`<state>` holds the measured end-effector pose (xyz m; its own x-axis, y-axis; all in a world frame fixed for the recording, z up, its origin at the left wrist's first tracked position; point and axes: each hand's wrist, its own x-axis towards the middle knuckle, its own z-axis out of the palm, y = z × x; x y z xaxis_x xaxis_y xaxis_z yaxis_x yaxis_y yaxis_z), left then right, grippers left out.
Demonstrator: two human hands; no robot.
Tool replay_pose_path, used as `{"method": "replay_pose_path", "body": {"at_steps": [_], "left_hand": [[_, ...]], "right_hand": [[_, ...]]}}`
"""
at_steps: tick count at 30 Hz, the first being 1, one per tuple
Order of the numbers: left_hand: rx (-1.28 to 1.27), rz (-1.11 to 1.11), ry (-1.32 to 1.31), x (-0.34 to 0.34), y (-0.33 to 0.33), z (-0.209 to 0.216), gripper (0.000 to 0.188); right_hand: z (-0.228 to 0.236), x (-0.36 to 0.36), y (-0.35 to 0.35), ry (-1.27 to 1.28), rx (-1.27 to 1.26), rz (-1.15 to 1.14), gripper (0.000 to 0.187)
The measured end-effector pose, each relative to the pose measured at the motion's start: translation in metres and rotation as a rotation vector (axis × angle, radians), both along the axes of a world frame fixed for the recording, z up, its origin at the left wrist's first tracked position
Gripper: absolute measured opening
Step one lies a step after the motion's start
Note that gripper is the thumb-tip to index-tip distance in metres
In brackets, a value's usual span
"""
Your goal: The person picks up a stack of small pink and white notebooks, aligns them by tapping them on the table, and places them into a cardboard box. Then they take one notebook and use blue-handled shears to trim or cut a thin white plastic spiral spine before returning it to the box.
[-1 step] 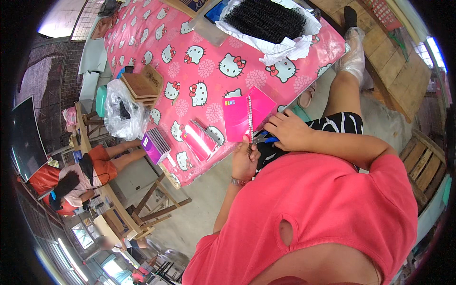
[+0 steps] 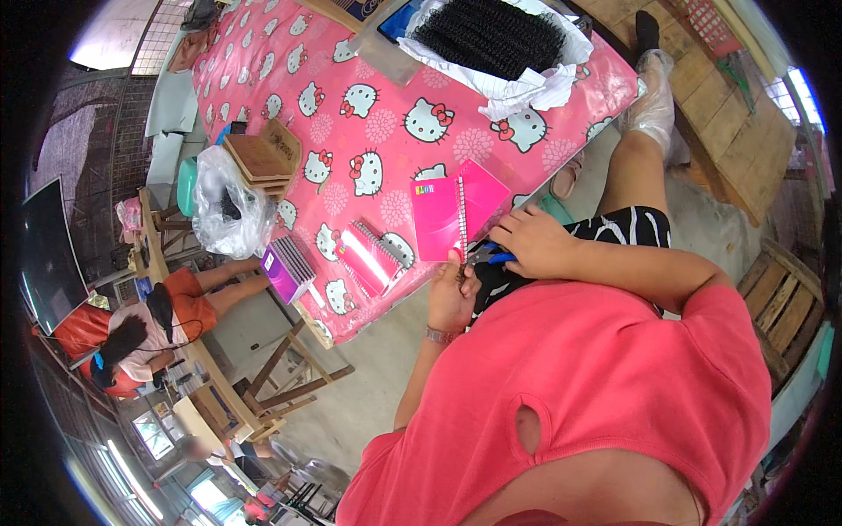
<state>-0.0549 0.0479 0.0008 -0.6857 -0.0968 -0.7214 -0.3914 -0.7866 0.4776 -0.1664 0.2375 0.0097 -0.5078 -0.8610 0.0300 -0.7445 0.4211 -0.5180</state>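
A bright pink spiral notebook [image 2: 438,219] lies at the table's near edge, with pink panels on both sides of its white wire coil. My left hand [image 2: 450,296] is closed at the coil's lower end, thumb against the notebook's bottom corner and the other fingers curled below. In my right hand [image 2: 539,243], blue-handled pliers [image 2: 501,258] point left toward that same coil end. Their jaws sit close to my left fingers, and whether they touch the wire cannot be made out. Just left lies a row of pink spiral notebooks [image 2: 372,258].
Purple spiral notebooks [image 2: 287,269] lie at the pink patterned table's [image 2: 379,158] left edge. Behind them are a clear plastic bag [image 2: 230,215] and brown boxes [image 2: 263,156]. Black curly hair [image 2: 491,39] rests on white paper at the far side. Another person [image 2: 140,337] is at a bench on the left.
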Motion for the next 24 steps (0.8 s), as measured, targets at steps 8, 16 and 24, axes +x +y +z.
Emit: {"method": "replay_pose_path", "body": {"at_steps": [8,16,24], "left_hand": [[-0.079,-0.006,0.015,0.006,0.000,0.008,0.033],[-1.122,-0.314,-0.136,0.051,-0.125,0.054,0.033],[-1.572,-1.603,-0.179,-0.005,-0.225,0.118,0.031]], "right_hand": [[-0.004,-0.018,-0.012,-1.316,0.338,-0.008,0.037],[0.048,-0.069,0.019,-0.358,-0.190,-0.136,0.044],[0.013,-0.107,0.022,0.136,0.110,-0.304,0.048]]}}
